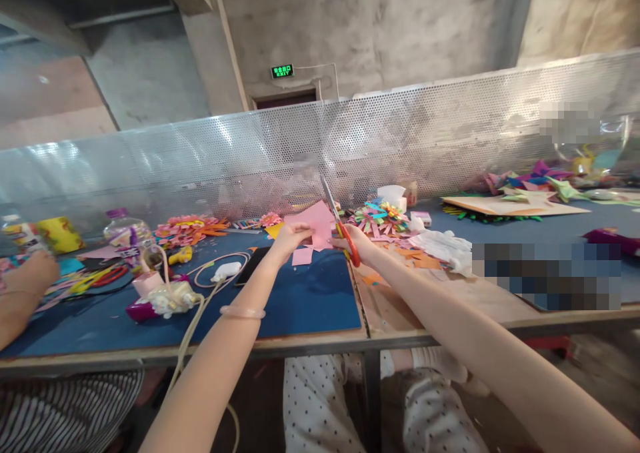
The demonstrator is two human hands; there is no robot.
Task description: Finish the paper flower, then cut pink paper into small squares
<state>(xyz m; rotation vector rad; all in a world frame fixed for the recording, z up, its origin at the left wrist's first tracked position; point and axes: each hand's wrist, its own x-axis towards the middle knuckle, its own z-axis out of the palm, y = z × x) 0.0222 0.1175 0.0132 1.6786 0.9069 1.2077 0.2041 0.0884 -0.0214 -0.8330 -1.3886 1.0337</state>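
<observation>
My left hand [291, 239] is closed on a sheet of pink paper [321, 219], pinching its left side above the blue table mat. My right hand [361, 245] grips a pair of scissors [352, 245] with orange-red handles. The long blades point up and away, along the paper's right edge; whether they touch it I cannot tell. Fingertips of the right hand are close to the paper's lower right corner. Just below the sheet lies a small pink paper square [301, 257]. A dark phone [254, 266] rests by my left wrist.
A white charger [227, 271] with cables and a loaded power strip [167, 299] sit to the left. Paper flower piles [187, 229] line the back, before a perforated metal screen [280, 153]. A co-worker's arm [27, 293] reaches in at far left. Crumpled white plastic [445, 247] lies right.
</observation>
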